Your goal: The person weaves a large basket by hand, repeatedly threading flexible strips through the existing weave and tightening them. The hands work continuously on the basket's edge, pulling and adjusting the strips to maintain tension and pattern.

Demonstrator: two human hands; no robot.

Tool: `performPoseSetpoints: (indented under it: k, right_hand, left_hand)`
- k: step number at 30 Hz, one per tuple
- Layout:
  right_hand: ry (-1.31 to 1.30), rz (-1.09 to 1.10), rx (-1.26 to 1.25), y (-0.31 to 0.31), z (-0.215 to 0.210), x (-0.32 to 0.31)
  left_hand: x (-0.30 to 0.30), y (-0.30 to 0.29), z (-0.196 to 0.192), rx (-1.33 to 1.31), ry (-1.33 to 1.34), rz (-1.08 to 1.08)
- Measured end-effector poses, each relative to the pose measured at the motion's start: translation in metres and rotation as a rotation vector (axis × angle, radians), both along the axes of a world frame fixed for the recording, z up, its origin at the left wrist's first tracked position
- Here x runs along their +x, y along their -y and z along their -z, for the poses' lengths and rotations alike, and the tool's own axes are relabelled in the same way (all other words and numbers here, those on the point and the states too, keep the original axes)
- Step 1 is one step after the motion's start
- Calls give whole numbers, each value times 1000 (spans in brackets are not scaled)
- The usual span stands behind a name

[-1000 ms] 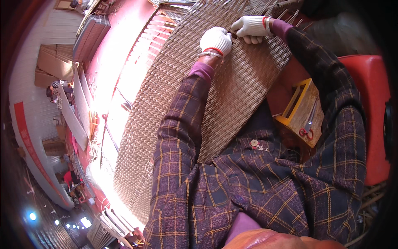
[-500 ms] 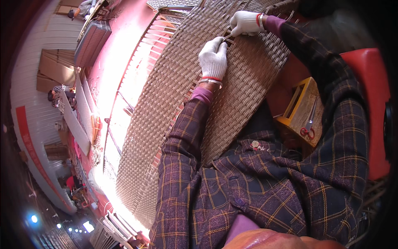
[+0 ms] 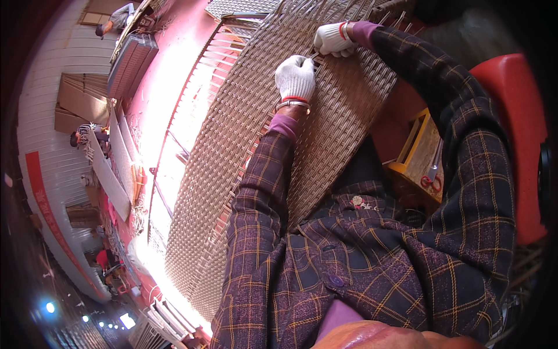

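- The left hand point(image 3: 295, 77), in a white knit glove, lay fingers-down on the woven panel point(image 3: 244, 151), curled narrowly over the weave; whether it pinched a strand there could not be told.
- The right hand point(image 3: 332, 39), gloved the same, was closed around a pale strand point(image 3: 314, 55) near the panel's upper end, just beyond the left hand.
- The panel itself leaned across the person's lap and ran away to the lower left, its loose upright strips point(image 3: 343, 9) sticking out past the far edge by the right hand.
- Judging from that grip, the step in hand was threading a strand through the weave, the left hand steadying the rows while the right one fed.
- To do it well, the left hand probably needed to press flat right beside the gap, so the neighbouring rows stayed apart and level.
- The right hand would do best to keep the strand flat, not twisted, and draw it snug against the row already laid.
- A pull too hard could bow the uprights, and too slack would leave a loose row.
- Off to the right, a yellow box point(image 3: 419, 152) with red-handled scissors point(image 3: 431, 177) sat beside the red seat point(image 3: 511, 134), near enough for trimming.
- Far left, other people point(image 3: 81, 136) worked among stacked panels point(image 3: 132, 58).
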State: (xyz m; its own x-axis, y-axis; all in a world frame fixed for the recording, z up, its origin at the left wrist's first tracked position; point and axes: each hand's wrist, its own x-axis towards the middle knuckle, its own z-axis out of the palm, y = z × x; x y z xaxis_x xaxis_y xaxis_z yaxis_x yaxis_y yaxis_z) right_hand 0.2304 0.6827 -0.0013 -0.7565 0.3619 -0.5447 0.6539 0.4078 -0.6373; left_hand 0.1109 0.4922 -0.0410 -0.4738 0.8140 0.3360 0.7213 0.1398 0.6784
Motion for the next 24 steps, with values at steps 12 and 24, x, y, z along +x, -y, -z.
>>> performPoseSetpoints:
  k: [12, 24]
  right_hand:
    - [-329, -304, 982, -47, -19, 19]
    - [-1001, -6, 919, -38, -37, 42]
  left_hand:
    - [15, 11, 4, 248, 48, 37]
    - [13, -71, -38, 41, 748, 402]
